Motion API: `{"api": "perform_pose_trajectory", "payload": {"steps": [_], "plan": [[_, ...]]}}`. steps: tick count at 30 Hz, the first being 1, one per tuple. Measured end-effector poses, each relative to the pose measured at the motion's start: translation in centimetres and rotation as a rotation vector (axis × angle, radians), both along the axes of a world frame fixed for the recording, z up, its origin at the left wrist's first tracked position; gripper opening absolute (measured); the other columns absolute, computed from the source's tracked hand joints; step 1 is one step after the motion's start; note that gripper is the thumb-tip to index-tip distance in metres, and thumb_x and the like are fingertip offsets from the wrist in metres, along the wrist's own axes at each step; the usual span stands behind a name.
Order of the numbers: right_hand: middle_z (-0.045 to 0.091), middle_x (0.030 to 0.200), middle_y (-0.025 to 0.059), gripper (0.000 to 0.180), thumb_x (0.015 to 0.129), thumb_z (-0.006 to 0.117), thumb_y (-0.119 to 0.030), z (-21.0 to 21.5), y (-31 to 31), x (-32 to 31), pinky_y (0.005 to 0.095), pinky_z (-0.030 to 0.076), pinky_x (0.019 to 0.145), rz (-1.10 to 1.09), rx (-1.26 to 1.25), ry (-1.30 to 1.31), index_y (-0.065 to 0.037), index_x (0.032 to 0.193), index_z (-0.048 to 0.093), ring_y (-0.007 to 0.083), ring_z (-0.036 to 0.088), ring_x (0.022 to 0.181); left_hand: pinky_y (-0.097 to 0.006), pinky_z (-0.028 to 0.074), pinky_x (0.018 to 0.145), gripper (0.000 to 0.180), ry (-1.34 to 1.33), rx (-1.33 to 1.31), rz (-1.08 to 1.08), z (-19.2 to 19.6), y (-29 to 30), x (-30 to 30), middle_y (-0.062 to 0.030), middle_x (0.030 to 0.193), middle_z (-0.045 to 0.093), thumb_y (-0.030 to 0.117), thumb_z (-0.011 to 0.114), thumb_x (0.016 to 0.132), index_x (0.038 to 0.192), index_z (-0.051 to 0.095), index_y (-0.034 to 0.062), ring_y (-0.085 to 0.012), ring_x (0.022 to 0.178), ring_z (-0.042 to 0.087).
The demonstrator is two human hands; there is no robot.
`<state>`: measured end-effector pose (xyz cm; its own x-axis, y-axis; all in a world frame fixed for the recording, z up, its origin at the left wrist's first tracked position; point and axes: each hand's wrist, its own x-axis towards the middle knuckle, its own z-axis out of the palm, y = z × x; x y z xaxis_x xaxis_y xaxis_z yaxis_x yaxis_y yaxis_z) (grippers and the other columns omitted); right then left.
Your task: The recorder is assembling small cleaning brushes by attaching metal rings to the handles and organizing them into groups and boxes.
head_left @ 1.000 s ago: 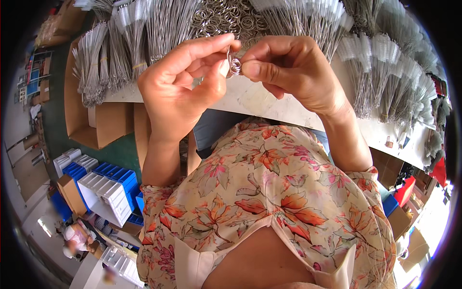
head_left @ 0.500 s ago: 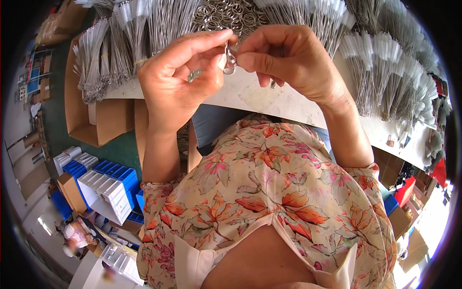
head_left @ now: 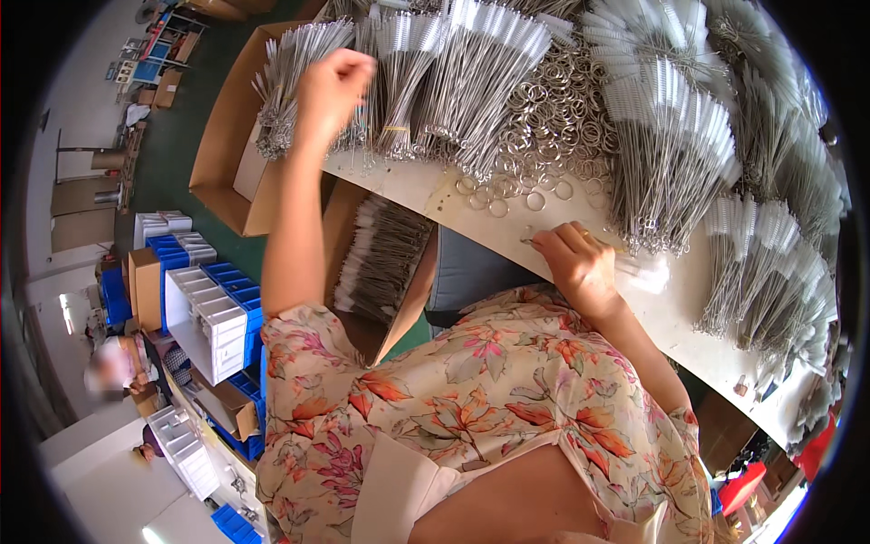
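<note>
My left hand (head_left: 332,98) is stretched out over the wire-handled brushes (head_left: 304,68) at the far left. Its fingers are curled together and slightly blurred, and I cannot make out what they hold, if anything. Near the table's front edge, my right hand (head_left: 580,266) is closed palm down, with a small metal ring (head_left: 529,240) at its fingertips. Beyond that hand lies a heap of loose metal rings (head_left: 553,118), several of them scattered toward me. Bundles of white-bristled brushes (head_left: 671,154) with twisted wire stems flank the heap.
The white table (head_left: 408,186) slants across in front of me. Below it, a cardboard box (head_left: 412,317) holds more brushes. Another cardboard box (head_left: 217,163) stands beyond the table's left end. White and blue crates (head_left: 204,317) are stacked at left, with another person (head_left: 122,363) behind them.
My hands were together over the table, holding small metal pieces. They have parted: the left has gone out to the brushes at far left, the right down to the table's front edge. The view has shifted.
</note>
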<state>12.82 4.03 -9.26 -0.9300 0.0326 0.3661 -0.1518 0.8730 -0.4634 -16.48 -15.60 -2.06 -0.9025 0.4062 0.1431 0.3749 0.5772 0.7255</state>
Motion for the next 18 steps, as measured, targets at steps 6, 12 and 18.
{"api": "perform_pose_trajectory", "payload": {"steps": [6,12,18], "plan": [[0.057,0.076,0.0021,0.015,0.065,0.066,-0.008,-0.3,0.2,-1.0,0.0317,0.044,0.065,0.158,-0.019,0.121,-0.008,0.079,0.06,0.0195,0.055,0.072,-0.024,0.042,0.046,0.021,-0.176,-0.547,0.045,-4.0,-0.8,-9.1,-0.0015,0.062,0.059,0.027,0.065,0.078,0.074,0.061,0.0065,-0.0075,0.053,0.053],[0.058,0.07,0.0056,0.005,0.075,0.065,-0.009,3.8,6.8,-1.5,0.0298,0.047,0.053,-0.247,-0.273,0.235,-0.008,0.078,0.062,0.0195,0.057,0.06,-0.019,0.036,0.039,0.019,-0.319,-0.223,0.047,-4.6,-5.1,-10.1,0.001,0.063,0.054,0.022,0.058,0.085,0.076,0.059,0.0046,-0.0052,0.053,0.051],[0.064,0.079,0.008,0.027,0.078,0.061,-0.033,4.8,13.3,-5.4,0.0341,0.049,0.062,-0.589,-0.046,0.051,-0.007,0.082,0.062,0.0241,0.063,0.068,-0.018,0.036,0.042,0.016,-0.35,-0.129,0.111,-3.5,-3.3,-8.6,-0.0008,0.072,0.062,0.02,0.057,0.085,0.085,0.062,0.005,-0.0049,0.056,0.054]]}}
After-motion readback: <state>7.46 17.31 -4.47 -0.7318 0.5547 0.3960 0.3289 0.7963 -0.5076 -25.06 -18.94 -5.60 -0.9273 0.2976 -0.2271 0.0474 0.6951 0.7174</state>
